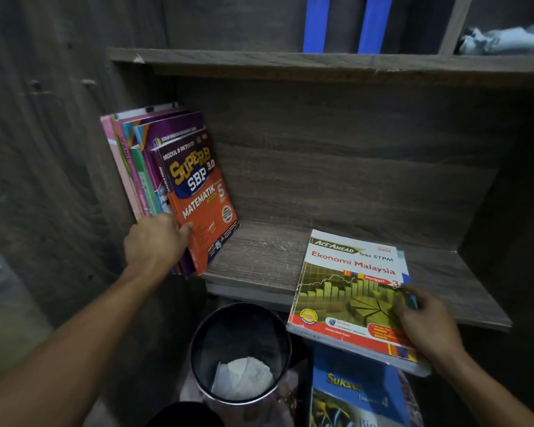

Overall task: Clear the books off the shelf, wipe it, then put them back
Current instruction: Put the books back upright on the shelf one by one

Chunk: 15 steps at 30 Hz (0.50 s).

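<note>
Several books stand upright at the left end of the dark wooden shelf (259, 257), leaning against its side wall. The outermost is an orange Matematik workbook (198, 192). My left hand (158, 241) grips the front edge of this row, thumb on the orange cover. At the shelf's right front, an Ekonomi Malaysia textbook (349, 291) lies flat on top of another book and overhangs the edge. My right hand (426, 322) holds this small stack at its right side, fingers curled over the cover. The books under it are mostly hidden.
A black mesh waste bin (241, 349) with crumpled white paper stands below the shelf. A blue Sukses book (358, 392) lies lower right. The upper shelf (290, 61) carries blue-spined folders (316, 23) and a light cloth (503, 40) at far right.
</note>
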### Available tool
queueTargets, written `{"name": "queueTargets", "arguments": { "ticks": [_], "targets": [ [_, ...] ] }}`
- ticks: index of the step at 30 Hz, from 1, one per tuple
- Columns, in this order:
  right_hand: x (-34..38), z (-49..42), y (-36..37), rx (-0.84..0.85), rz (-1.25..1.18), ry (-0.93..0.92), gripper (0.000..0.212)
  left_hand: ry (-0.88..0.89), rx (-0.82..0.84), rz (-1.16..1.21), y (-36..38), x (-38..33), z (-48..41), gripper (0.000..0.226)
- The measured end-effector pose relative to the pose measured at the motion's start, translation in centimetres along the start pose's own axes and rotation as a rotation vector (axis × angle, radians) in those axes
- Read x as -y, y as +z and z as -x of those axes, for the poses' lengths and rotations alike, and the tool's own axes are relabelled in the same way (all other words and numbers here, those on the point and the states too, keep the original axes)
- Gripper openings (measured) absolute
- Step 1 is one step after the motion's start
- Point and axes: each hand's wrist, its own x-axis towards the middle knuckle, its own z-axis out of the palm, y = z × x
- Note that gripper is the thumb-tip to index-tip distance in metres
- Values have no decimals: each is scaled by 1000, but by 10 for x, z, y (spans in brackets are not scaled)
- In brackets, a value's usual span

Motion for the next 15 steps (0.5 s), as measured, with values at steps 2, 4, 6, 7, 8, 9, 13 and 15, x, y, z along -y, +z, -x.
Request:
{"name": "queueTargets", "arguments": {
  "ticks": [2, 4, 6, 7, 8, 9, 13, 15],
  "targets": [
    [9, -1, 8, -71, 227, -82, 51, 53, -77, 113, -9, 5, -2, 37],
    [30, 2, 23, -102, 288, -184, 50, 96, -182, 247, -22, 11, -8, 28],
    [61, 7, 43, -91, 252, -317, 45, 136, -236, 352, -32, 15, -16, 23],
    [76, 8, 57, -62, 217, -379, 42, 156, -235, 387, -36, 17, -19, 25],
    [95, 11, 70, -7, 182, -442, 40, 166, -224, 402, -39, 19, -21, 27],
    [113, 13, 85, 58, 143, -493, 38, 170, -214, 403, -40, 20, -23, 28],
    [183, 23, 147, 266, 81, -642, 34, 159, -204, 384, -44, 20, -30, 27],
    [211, 28, 174, 360, 71, -664, 38, 145, -205, 377, -47, 19, -34, 24]
  ]
}}
